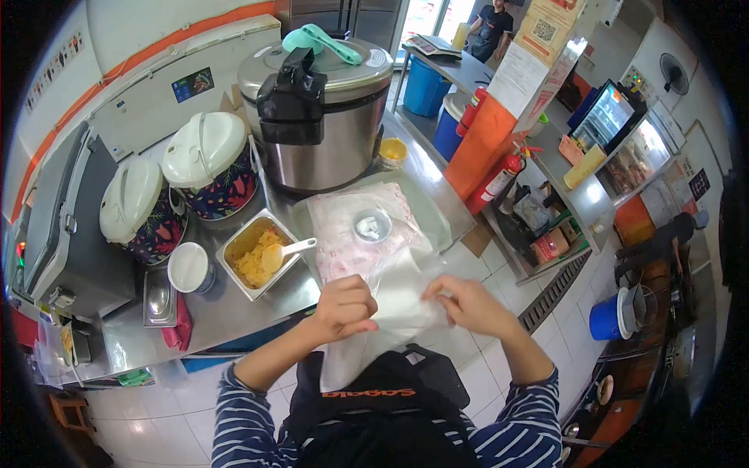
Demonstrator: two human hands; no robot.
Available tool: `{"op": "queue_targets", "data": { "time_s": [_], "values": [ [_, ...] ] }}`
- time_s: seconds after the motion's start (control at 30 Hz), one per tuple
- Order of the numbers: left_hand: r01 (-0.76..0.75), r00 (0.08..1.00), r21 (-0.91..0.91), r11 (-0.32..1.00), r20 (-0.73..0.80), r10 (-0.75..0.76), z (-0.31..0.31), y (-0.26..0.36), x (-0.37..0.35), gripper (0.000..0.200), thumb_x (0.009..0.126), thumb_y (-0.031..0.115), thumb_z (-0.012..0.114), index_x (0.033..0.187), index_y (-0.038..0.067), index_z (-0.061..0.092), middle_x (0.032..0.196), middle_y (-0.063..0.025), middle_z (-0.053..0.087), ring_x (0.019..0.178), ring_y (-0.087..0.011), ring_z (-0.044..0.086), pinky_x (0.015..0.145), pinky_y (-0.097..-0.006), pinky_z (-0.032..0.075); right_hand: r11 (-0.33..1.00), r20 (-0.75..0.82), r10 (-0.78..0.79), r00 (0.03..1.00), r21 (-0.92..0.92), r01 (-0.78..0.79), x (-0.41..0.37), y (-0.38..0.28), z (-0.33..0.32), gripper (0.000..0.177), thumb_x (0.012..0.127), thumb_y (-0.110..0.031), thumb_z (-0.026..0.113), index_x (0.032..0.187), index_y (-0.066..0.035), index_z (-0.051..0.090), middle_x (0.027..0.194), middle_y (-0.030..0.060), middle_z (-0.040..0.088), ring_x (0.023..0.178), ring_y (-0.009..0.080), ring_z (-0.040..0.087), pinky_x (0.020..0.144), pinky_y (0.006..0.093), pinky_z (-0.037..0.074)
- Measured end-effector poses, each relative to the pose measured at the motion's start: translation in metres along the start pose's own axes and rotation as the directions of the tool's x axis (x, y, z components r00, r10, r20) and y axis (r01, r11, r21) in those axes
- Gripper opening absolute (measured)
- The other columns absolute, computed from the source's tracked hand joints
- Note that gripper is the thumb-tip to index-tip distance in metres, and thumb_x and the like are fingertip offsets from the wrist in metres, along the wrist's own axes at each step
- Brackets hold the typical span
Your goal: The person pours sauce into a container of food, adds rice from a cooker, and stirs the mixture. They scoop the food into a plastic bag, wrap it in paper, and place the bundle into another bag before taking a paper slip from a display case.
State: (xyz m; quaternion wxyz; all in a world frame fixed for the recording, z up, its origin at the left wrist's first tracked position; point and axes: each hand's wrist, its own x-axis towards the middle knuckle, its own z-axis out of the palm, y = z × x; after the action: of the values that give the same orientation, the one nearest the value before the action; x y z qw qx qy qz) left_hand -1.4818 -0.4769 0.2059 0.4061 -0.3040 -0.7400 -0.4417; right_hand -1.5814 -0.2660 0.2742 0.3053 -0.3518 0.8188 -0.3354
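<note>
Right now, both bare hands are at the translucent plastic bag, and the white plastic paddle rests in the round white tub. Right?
Wrong container: head view shows the paddle in the rectangular steel pan; left hand and right hand are at the bag.

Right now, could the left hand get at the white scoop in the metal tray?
Probably yes: the white scoop overhangs the metal tray near the left hand, nothing visibly between, though that hand seems busy with the clear plastic.
</note>
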Motion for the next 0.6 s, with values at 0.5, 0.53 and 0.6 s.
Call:
{"op": "queue_targets", "data": {
  "time_s": [0.5,0.53,0.6],
  "values": [
    [0.087,0.911,-0.599,0.796,-0.276,-0.307,-0.041,0.054,-0.023,0.056,0.089,0.041,0.042,0.049,0.005,0.027,0.046,-0.0042,0.033,0.042,-0.0176,0.032,0.042,-0.0289,0.027,-0.075,0.277,-0.916,0.29,-0.829,0.554,0.048,-0.037,0.032,0.028,0.077,-0.012,0.051,0.104,-0.017,0.051,0.11,0.0005,0.049,0.102,0.0151,0.047,0.088,0.0355,0.039],
    [0.074,0.917,-0.64,0.765,-0.258,-0.305,-0.044,0.058,-0.021,0.056,0.089,0.041,0.043,0.049,0.005,0.027,0.046,-0.0042,0.033,0.042,-0.0175,0.032,0.042,-0.0289,0.026,-0.151,0.344,-0.912,0.225,-0.789,0.595,0.05,-0.04,0.034,0.024,0.077,-0.013,0.051,0.1,-0.017,0.052,0.109,0.0008,0.05,0.102,0.0148,0.047,0.088,0.0357,0.039],
    [0.074,0.937,-0.641,0.764,-0.217,-0.272,-0.049,0.065,-0.018,0.056,0.089,0.041,0.041,0.049,0.005,0.027,0.047,-0.0041,0.034,0.043,-0.0169,0.032,0.043,-0.0292,0.027,-0.301,0.466,-0.881,0.086,-0.69,0.658,0.053,-0.045,0.041,0.018,0.076,-0.014,0.051,0.093,-0.016,0.056,0.107,0.0016,0.051,0.103,0.0142,0.047,0.089,0.0362,0.038]
  ]
}}
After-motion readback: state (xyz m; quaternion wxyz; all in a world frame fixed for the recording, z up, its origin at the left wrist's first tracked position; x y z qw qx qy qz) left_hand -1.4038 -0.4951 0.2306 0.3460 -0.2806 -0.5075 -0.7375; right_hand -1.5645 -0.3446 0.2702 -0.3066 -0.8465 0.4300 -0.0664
